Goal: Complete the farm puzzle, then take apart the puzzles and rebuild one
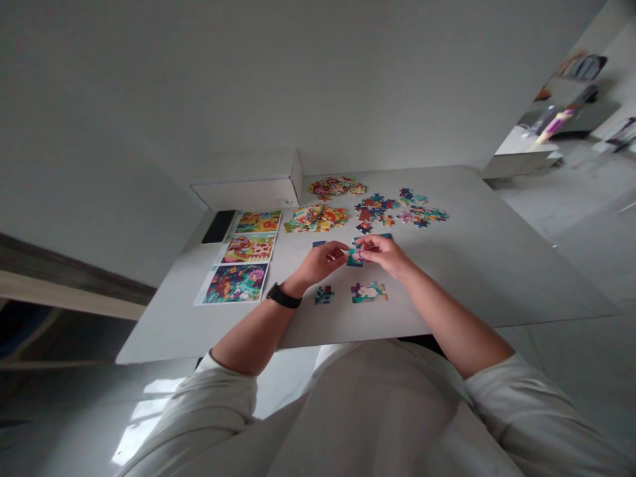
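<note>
Both of my hands meet over the middle of the white table, around a small teal jigsaw puzzle piece [354, 258]. My left hand [322, 262], below a black wristwatch [284, 295], has thumb and fingers closed at the piece's left edge. My right hand [386, 254] pinches at its right side, where a bit of purple shows; the fingers partly hide how the pieces there fit. Nearer to me lie a dark leaf-patterned piece [324, 295] and a joined section with a white figure [369, 292]. A dark blue piece [318, 244] shows just behind my left hand.
Piles of puzzle pieces lie behind my hands: reddish [336, 187], yellow [318, 217], dark blue [376, 209] and mixed teal [422, 215]. Picture sheets [235, 283] and a black phone [219, 226] are at the left. A white box [246, 193] stands at the back.
</note>
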`<state>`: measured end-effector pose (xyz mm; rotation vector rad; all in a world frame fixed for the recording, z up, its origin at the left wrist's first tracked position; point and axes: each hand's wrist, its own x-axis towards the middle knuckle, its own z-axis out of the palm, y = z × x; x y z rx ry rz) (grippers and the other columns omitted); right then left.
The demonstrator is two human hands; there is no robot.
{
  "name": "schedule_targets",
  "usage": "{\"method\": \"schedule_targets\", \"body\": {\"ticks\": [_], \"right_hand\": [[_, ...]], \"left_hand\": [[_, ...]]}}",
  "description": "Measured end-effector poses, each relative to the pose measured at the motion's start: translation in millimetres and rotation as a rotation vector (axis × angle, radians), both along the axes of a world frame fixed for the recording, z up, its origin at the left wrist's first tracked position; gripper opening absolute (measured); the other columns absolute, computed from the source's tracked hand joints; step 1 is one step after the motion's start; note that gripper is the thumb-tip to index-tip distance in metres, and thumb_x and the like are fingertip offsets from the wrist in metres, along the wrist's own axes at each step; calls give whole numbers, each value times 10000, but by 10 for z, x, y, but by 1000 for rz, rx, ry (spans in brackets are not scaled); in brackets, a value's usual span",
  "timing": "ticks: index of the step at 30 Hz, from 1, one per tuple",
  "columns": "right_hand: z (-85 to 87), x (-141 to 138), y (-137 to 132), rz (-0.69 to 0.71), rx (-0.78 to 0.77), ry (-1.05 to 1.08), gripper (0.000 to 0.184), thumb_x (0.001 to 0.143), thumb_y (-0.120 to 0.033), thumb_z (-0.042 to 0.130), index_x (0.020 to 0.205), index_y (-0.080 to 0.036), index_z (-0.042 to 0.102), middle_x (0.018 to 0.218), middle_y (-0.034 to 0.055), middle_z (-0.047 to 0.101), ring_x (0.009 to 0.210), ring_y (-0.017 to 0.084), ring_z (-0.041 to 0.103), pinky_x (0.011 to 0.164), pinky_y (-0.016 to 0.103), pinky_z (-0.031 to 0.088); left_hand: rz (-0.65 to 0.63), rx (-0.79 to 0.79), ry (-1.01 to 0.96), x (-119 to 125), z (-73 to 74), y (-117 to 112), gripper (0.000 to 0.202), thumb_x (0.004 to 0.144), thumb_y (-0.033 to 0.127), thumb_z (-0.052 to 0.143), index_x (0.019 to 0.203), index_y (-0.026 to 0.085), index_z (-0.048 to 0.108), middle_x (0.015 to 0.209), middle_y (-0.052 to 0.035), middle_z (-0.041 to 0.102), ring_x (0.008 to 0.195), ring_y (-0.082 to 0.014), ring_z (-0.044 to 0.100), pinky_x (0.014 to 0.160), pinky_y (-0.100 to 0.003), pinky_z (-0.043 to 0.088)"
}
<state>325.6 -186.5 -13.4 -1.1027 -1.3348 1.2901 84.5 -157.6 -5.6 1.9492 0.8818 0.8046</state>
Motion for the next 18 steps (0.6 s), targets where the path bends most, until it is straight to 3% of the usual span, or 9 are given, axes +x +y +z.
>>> {"method": "schedule_targets", "body": {"ticks": [12, 18], "right_hand": [[11, 274, -39, -109, -28, -53, 522, 787, -709, 800, 1075, -274, 770, 984, 43, 754, 896, 229, 696, 755, 345, 591], [-11, 239, -69, -72, -1, -85, 481, 830, -689, 784, 1072, -274, 786, 949, 48, 743, 917, 237, 696, 746, 341, 597]], "left_hand": [[-18, -123, -118, -36, -143, 79, 470, 897, 544, 812, 1137, 149, 725, 818, -41, 709, 718, -140, 636, 676, -262, 483], [-27, -149, -141, -37, -148, 88, 464, 886, 522, 822, 1130, 143, 716, 786, -25, 690, 700, -134, 620, 672, -265, 462]]}}
